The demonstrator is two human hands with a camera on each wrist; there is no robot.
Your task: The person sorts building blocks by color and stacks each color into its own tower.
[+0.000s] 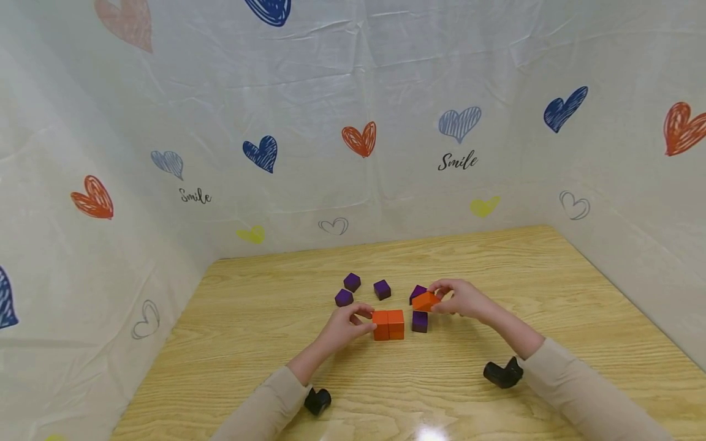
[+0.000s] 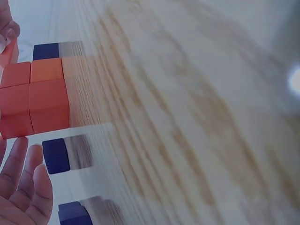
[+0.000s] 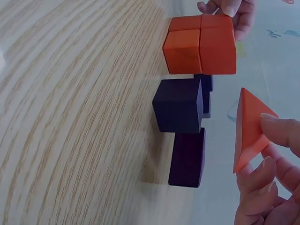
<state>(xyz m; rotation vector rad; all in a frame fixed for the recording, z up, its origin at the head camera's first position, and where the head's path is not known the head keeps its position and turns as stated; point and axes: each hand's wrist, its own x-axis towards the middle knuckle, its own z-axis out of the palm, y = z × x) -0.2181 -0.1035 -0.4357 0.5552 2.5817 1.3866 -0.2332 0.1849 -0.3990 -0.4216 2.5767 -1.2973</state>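
Note:
Several orange cubes (image 1: 388, 326) form a compact stack, two side by side, in the middle of the table. My left hand (image 1: 346, 326) grips this stack at its left side, the thumb near the front and a finger behind. To the right, my right hand (image 1: 459, 299) pinches an orange triangular block (image 3: 251, 126) between thumb and fingers. That block is held above a purple cube (image 3: 179, 105), overlapping a purple triangular block (image 1: 417, 291) in the head view. In the left wrist view, the other fingers of the left hand (image 2: 26, 187) extend beside the stack.
Behind the stack lie more purple blocks: one (image 1: 382, 290) in the middle and two to the left, the farther one (image 1: 352, 282) and the nearer one (image 1: 344, 297). A white sheet with printed hearts (image 1: 358, 73) hangs around the wooden table (image 1: 231, 343).

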